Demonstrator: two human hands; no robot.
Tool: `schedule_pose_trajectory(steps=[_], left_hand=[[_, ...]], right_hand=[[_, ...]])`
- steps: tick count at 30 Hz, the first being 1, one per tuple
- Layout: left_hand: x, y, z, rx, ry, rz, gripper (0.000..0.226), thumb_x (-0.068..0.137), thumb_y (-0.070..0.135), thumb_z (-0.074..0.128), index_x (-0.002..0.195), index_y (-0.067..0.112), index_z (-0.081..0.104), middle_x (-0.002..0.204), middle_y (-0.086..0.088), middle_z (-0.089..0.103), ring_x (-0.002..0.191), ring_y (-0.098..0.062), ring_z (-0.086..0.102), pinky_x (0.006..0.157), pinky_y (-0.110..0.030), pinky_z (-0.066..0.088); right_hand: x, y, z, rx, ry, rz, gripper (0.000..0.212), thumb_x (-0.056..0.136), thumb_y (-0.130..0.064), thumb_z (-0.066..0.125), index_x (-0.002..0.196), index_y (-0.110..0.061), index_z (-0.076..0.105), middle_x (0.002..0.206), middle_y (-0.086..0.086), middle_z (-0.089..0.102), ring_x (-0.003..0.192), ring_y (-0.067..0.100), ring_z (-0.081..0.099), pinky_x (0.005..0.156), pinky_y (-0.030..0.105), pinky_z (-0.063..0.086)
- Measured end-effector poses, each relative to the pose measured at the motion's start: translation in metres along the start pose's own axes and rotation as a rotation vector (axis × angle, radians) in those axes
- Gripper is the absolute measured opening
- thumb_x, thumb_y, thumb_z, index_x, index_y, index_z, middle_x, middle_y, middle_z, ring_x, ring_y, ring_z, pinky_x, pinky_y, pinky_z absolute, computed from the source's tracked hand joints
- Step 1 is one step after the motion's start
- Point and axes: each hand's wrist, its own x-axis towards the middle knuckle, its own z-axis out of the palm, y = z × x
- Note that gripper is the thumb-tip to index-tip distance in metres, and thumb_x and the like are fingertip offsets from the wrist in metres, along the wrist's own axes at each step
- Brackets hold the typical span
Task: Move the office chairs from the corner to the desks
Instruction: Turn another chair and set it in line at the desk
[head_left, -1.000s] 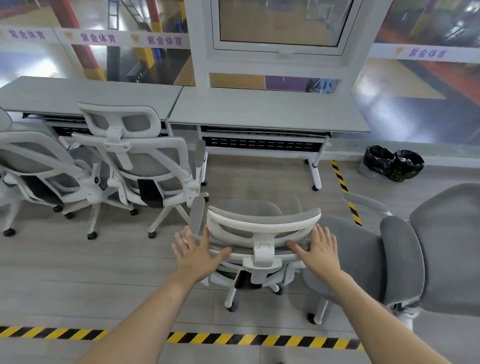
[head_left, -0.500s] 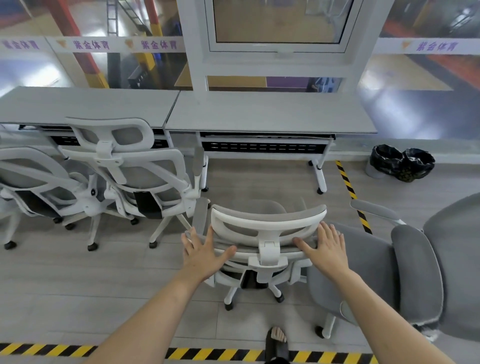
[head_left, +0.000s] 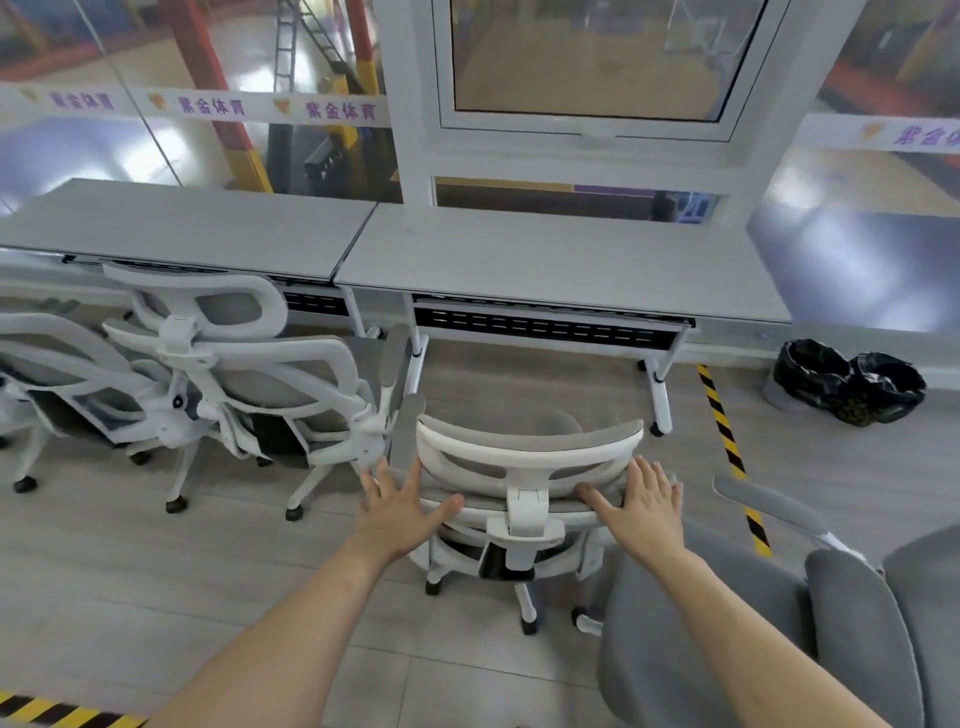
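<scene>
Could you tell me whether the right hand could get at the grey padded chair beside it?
Probably yes: the right hand rests on the white-framed mesh chair, and the grey padded chair sits directly beside that forearm, nothing between.

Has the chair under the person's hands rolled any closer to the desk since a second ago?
Yes. The chair has rolled forward toward the right desk; less floor shows between them now.

grey chair (head_left: 779, 649): cut off right | far-left chair (head_left: 47, 384): cut off left

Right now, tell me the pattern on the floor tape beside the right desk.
Yellow and black diagonal stripes on the floor tape, seen in the head view.
</scene>
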Motion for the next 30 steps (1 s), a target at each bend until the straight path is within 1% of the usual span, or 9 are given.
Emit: schedule_pose_trajectory(steps=[4, 6, 9, 14, 18, 23, 25, 28, 30], left_hand=[[0.027, 0.02, -0.006, 0.036, 0.02, -0.017, 0.125, 0.058, 0.109, 0.016, 0.159, 0.042, -0.018, 0.165, -0.02, -0.028, 0.15, -0.044, -0.031, 0.122, -0.065, -0.003], [0.04, 0.03, -0.01, 0.045, 0.027, -0.015, 0.128, 0.054, 0.11, 0.012, 0.158, 0.044, -0.019, 0.165, -0.02, -0.028, 0.15, -0.043, -0.029, 0.122, -0.065, -0.002], [0.06, 0.039, -0.022, 0.054, 0.016, -0.022, 0.129, 0.052, 0.111, 0.012, 0.158, 0.045, -0.02, 0.166, -0.017, -0.029, 0.151, -0.041, -0.029, 0.122, -0.065, -0.003], [0.091, 0.049, -0.038, 0.053, -0.001, -0.027, 0.118, 0.066, 0.105, 0.025, 0.159, 0.045, -0.016, 0.166, -0.013, -0.031, 0.151, -0.037, -0.032, 0.122, -0.064, -0.005], [0.119, 0.054, -0.054, 0.054, 0.002, -0.021, 0.119, 0.065, 0.106, 0.023, 0.159, 0.045, -0.015, 0.166, -0.011, -0.031, 0.151, -0.037, -0.032, 0.121, -0.066, -0.005], [0.151, 0.06, -0.077, 0.048, -0.047, -0.011, 0.117, 0.068, 0.103, 0.03, 0.159, 0.046, -0.016, 0.164, -0.007, -0.036, 0.149, -0.034, -0.037, 0.12, -0.065, -0.009], [0.165, 0.059, -0.084, 0.053, -0.043, -0.015, 0.118, 0.066, 0.104, 0.028, 0.159, 0.046, -0.016, 0.165, -0.007, -0.036, 0.149, -0.034, -0.037, 0.12, -0.066, -0.008], [0.182, 0.061, -0.094, 0.058, -0.048, -0.013, 0.116, 0.07, 0.102, 0.031, 0.158, 0.045, -0.018, 0.164, -0.009, -0.036, 0.148, -0.035, -0.037, 0.12, -0.065, -0.008], [0.192, 0.065, -0.098, 0.058, -0.055, 0.0, 0.115, 0.072, 0.101, 0.031, 0.158, 0.044, -0.019, 0.163, -0.011, -0.037, 0.147, -0.037, -0.038, 0.121, -0.064, -0.009]], right_hand=[[0.033, 0.004, -0.01, -0.001, -0.009, -0.008, 0.118, 0.073, -0.099, 0.026, 0.158, -0.016, 0.024, 0.167, 0.002, 0.022, 0.157, 0.025, 0.007, 0.126, 0.055, 0.001], [0.048, 0.006, -0.012, -0.002, -0.011, -0.005, 0.122, 0.071, -0.101, 0.023, 0.158, -0.015, 0.022, 0.168, 0.003, 0.021, 0.157, 0.024, 0.006, 0.126, 0.055, 0.0], [0.073, 0.006, -0.011, -0.013, -0.008, -0.007, 0.124, 0.07, -0.102, 0.018, 0.158, -0.015, 0.022, 0.167, 0.002, 0.022, 0.157, 0.025, 0.007, 0.125, 0.057, -0.001], [0.109, 0.0, -0.012, -0.044, -0.015, -0.015, 0.119, 0.075, -0.099, 0.021, 0.158, -0.014, 0.023, 0.167, 0.002, 0.023, 0.157, 0.025, 0.008, 0.124, 0.06, 0.0], [0.136, -0.012, -0.013, -0.042, -0.011, -0.017, 0.116, 0.076, -0.099, 0.022, 0.155, -0.014, 0.026, 0.166, 0.001, 0.025, 0.156, 0.025, 0.009, 0.124, 0.06, 0.002], [0.166, -0.026, -0.011, -0.026, -0.014, 0.0, 0.115, 0.077, -0.097, 0.025, 0.156, -0.014, 0.025, 0.165, 0.001, 0.025, 0.156, 0.024, 0.009, 0.125, 0.059, 0.0], [0.177, -0.033, -0.01, -0.02, 0.003, 0.009, 0.113, 0.077, -0.097, 0.026, 0.154, -0.014, 0.028, 0.164, 0.001, 0.027, 0.156, 0.024, 0.01, 0.125, 0.059, 0.0], [0.191, -0.043, -0.013, -0.014, 0.018, 0.01, 0.103, 0.081, -0.091, 0.033, 0.15, -0.015, 0.033, 0.158, 0.0, 0.035, 0.154, 0.023, 0.016, 0.125, 0.057, 0.002], [0.201, -0.044, -0.013, -0.018, 0.026, 0.015, 0.103, 0.081, -0.092, 0.032, 0.15, -0.016, 0.033, 0.157, 0.0, 0.036, 0.152, 0.022, 0.018, 0.125, 0.056, 0.003]])
